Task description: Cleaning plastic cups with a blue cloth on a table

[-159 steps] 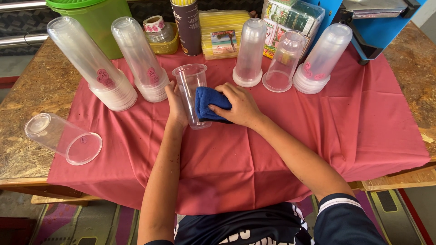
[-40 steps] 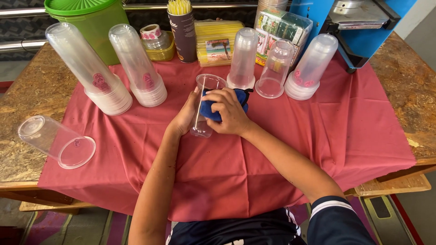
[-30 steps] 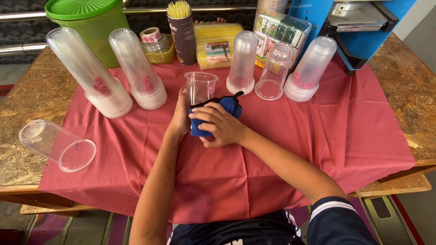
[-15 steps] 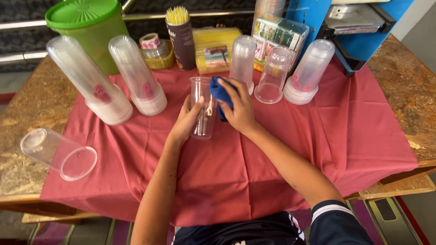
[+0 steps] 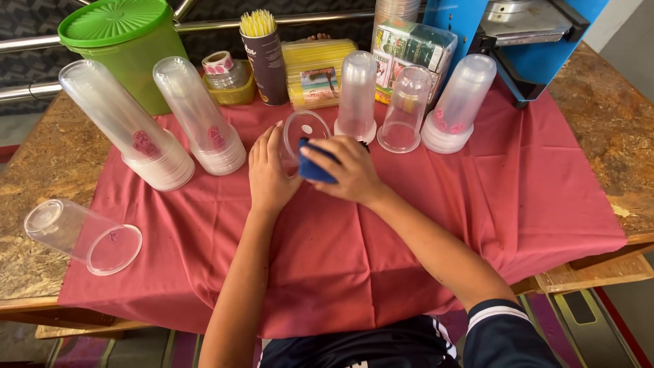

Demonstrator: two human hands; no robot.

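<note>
My left hand [image 5: 269, 174] holds a clear plastic cup [image 5: 302, 129] upright over the red cloth [image 5: 381, 232], its open mouth turned toward me. My right hand [image 5: 344, 174] grips a folded blue cloth [image 5: 313, 167] and presses it against the cup's right side, just below the rim. Both hands hide most of the cup's body. The hands sit at the middle of the table, just in front of the row of upturned cup stacks.
Upturned stacks of clear cups stand at left [image 5: 129, 126], [image 5: 197, 116] and at right [image 5: 357, 95], [image 5: 405, 105], [image 5: 460, 99]. One cup stack [image 5: 78, 235] lies on its side at far left. Behind are a green lidded tub [image 5: 122, 48], a tape roll [image 5: 219, 63], a straw holder [image 5: 262, 48] and a blue machine [image 5: 518, 34].
The cup has tipped so its mouth faces me. My right hand has brought the blue cloth from the cup's rim down to its side, and my left hand has shifted up along the cup.
</note>
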